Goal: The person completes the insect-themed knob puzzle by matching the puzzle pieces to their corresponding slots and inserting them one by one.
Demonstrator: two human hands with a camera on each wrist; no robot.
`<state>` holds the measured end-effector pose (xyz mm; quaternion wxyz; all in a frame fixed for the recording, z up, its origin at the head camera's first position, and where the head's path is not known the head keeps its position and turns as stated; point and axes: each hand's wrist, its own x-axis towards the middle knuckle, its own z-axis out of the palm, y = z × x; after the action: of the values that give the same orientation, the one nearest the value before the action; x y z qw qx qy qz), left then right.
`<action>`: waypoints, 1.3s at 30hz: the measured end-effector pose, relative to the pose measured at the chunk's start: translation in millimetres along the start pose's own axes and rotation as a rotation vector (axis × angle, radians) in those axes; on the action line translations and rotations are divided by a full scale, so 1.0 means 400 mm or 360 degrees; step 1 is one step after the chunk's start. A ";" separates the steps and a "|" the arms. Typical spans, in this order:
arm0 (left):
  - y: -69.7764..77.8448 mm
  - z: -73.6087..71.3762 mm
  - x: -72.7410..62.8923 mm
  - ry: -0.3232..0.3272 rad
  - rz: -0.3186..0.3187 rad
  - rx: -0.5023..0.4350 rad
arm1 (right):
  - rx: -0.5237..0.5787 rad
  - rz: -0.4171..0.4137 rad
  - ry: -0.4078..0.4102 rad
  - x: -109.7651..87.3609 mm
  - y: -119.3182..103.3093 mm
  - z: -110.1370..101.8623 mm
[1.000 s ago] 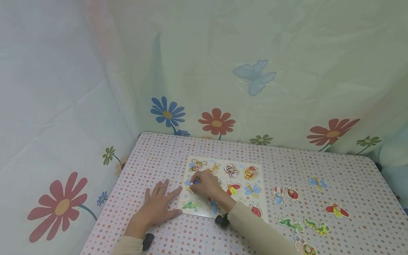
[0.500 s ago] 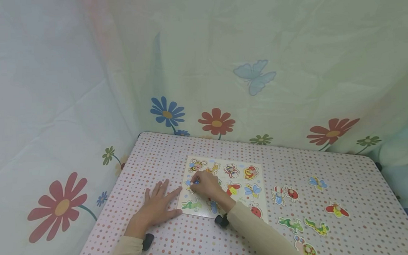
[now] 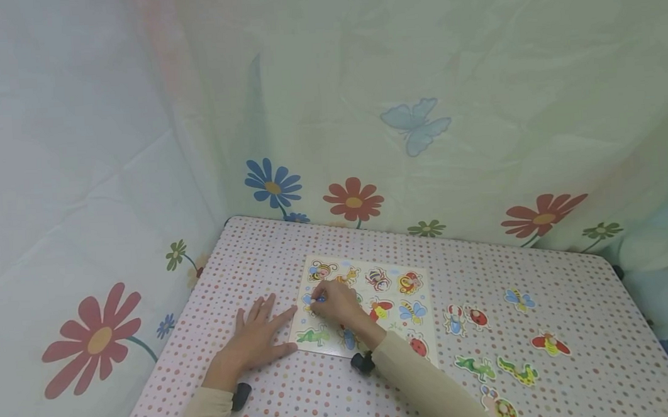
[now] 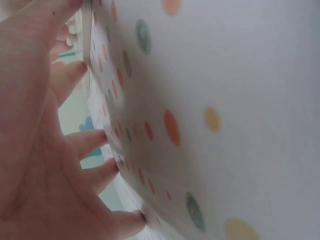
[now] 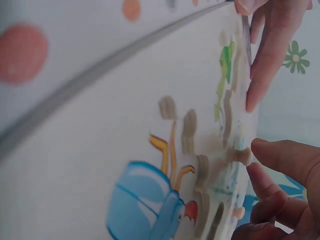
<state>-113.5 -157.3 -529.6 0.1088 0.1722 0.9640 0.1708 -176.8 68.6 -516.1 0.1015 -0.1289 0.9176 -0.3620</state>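
Meanwhile, on a dotted tablecloth, a left hand is laid flat with fingers spread and straight, its fingertips touching the left edge of a puzzle board at about nine o'clock from the board's centre. Room is left free between that hand and the table's left edge, where a flowered curtain hangs close. At the board's left column, a small blue-marked puzzle piece is pinched by the curled fingers of a right hand, the piece being held on or just over the board's surface; which of the two cannot be told. In the right wrist view, a blue beetle picture is seen on the board near the fingertips. At three o'clock from the board, loose pieces are spread well apart on the cloth: a red-capped bug piece, a butterfly piece, a green caterpillar piece and a snail piece near the front edge. Open cloth is seen beyond the board toward the back wall. No brand, label or legible writing is shown.
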 end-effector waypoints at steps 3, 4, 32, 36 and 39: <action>-0.001 0.001 0.000 0.0000 -0.0001 -0.0004 | 0.0060 -0.0011 0.0006 -0.007 0.001 -0.013; -0.001 0.002 0.000 0.0001 -0.0002 -0.0010 | 0.0068 -0.0018 0.0012 -0.011 0.001 -0.019; 0.000 0.009 0.005 -0.0014 -0.0053 0.0012 | 0.0204 0.0077 0.0384 -0.161 0.092 -0.219; 0.000 0.008 0.004 -0.0024 -0.0063 0.0017 | 0.0183 0.0112 0.0419 -0.195 0.108 -0.253; 0.001 0.008 0.003 -0.0020 -0.0058 0.0018 | 0.0177 0.0117 0.0447 -0.224 0.126 -0.274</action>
<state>-113.9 -155.7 -532.5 0.1171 0.1561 0.9673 0.1623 -131.0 201.8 -463.8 -0.0076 -0.0376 0.9054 -0.4229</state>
